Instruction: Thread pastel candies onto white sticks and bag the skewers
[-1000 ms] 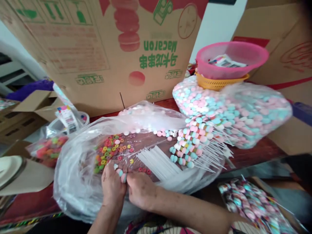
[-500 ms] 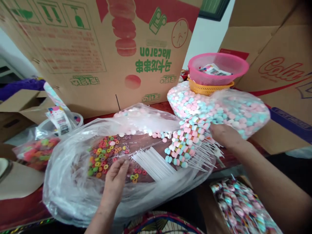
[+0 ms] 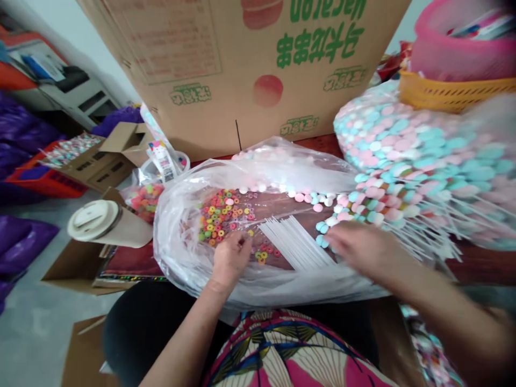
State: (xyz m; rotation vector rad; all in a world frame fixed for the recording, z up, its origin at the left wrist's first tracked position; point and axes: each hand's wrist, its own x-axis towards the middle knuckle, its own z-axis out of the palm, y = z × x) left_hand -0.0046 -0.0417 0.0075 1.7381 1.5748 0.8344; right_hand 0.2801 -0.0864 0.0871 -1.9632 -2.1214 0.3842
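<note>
My left hand is over the left part of the plastic-lined work area, its fingers curled and pinched together beside colourful candy rings. Whatever is in the pinch is too small to make out. My right hand is blurred by motion, just right of a bundle of white sticks and in front of a pile of skewered candies in pink, blue and white. Its fingers do not show clearly. Loose pink and white candies lie behind the sticks.
A clear plastic bag surrounds the work area. Behind stands a large cardboard box. At right, a bulging bag of pastel candies carries a yellow basket and a pink one. A lidded cup is at left.
My right hand has come away from the skewered pile, moving toward the white sticks. My left hand stays near the rings, fingers more curled. The view has tilted down and turned left.
</note>
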